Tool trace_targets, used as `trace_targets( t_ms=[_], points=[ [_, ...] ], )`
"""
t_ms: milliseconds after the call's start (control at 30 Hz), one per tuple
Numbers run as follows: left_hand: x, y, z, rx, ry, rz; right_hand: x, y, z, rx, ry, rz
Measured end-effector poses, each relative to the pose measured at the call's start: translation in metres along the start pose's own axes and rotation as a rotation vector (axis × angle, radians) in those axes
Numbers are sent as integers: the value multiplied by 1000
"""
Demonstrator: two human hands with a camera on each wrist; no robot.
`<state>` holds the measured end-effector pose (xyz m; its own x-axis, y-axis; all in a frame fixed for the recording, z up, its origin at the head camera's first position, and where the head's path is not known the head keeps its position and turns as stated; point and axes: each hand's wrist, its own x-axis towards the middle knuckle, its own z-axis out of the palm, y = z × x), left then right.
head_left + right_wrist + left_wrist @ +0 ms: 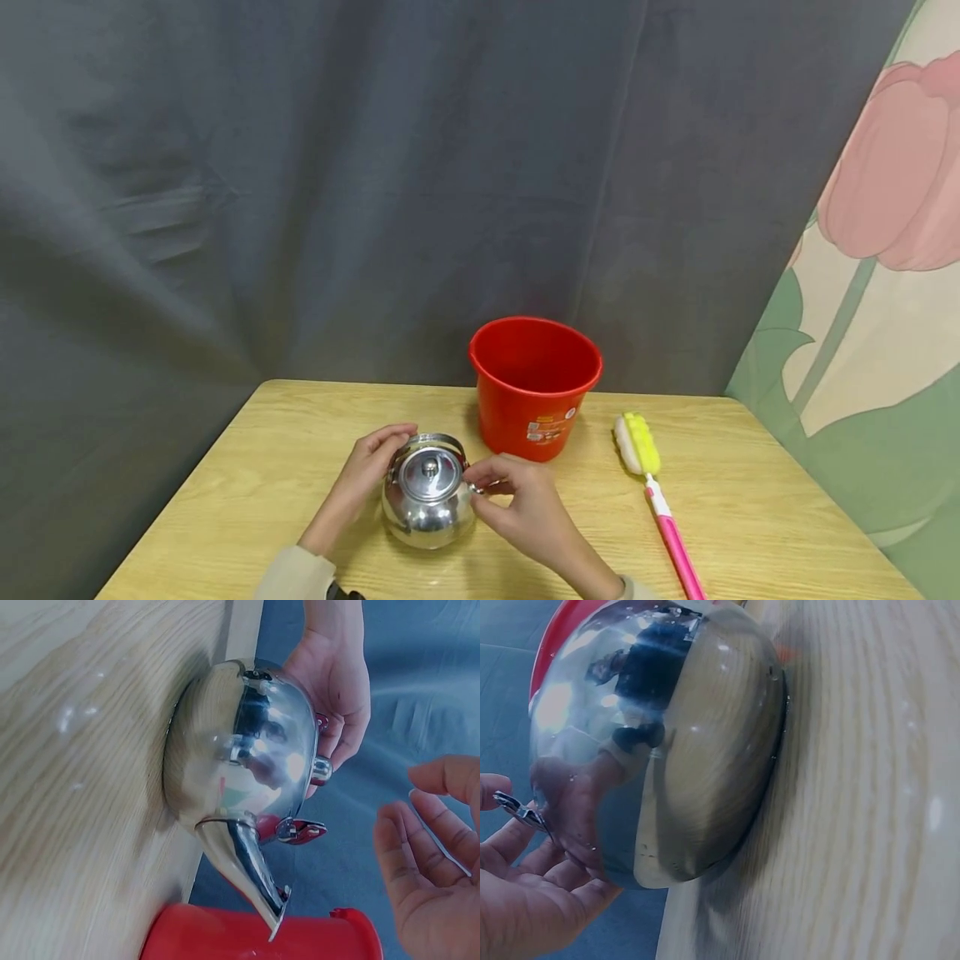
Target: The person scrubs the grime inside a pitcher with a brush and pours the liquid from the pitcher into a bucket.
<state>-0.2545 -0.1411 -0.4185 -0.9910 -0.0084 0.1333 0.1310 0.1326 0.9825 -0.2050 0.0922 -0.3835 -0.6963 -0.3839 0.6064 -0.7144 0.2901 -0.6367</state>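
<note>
A round, shiny steel kettle (423, 522) sits on the wooden table, its lid on and its knob (322, 771) pointing up. My left hand (373, 454) holds it from the left, fingers around its far side by the handle (442, 438). In the left wrist view, the handle's hinge (521, 811) lies between that thumb and the fingers (570, 896). The spout (241, 862) points right, toward the bucket. My right hand (521, 504) hovers above the spout, fingers loosely bent and apart from the kettle in the right wrist view.
A red plastic bucket (525, 421) stands at the table's back, behind and right of the kettle. Farther right lies a brush with a fluffy yellow and white head (641, 444) and a pink handle (678, 554). A grey curtain (420, 208) hangs behind the table (300, 433).
</note>
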Motion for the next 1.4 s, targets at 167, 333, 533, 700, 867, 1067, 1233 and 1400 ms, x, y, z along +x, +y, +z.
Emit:
trace_targets(
  t_ms=[167, 333, 533, 700, 867, 1067, 1233, 1400],
  points=[
    [-3, -3, -1, 25, 14, -11, 3, -2, 6, -7, -1, 7],
    [-2, -4, -2, 6, 3, -34, 7, -2, 10, -15, -7, 20],
    [-1, -4, 0, 12, -24, -45, 10, 2, 15, -42, -10, 25],
    [-2, -4, 2, 12, -57, -45, 10, 5, 17, -51, -15, 35],
    [-2, -4, 3, 16, -78, -53, 12, 6, 19, -30, -23, 52],
    [0, -4, 5, 32, -105, -59, 15, 7, 21, -24, -35, 73],
    [2, -4, 6, 38, -98, -69, 18, 8, 22, -46, -48, 91],
    [3, -4, 5, 29, -102, -69, 20, 9, 24, -46, -41, 90]
  ],
)
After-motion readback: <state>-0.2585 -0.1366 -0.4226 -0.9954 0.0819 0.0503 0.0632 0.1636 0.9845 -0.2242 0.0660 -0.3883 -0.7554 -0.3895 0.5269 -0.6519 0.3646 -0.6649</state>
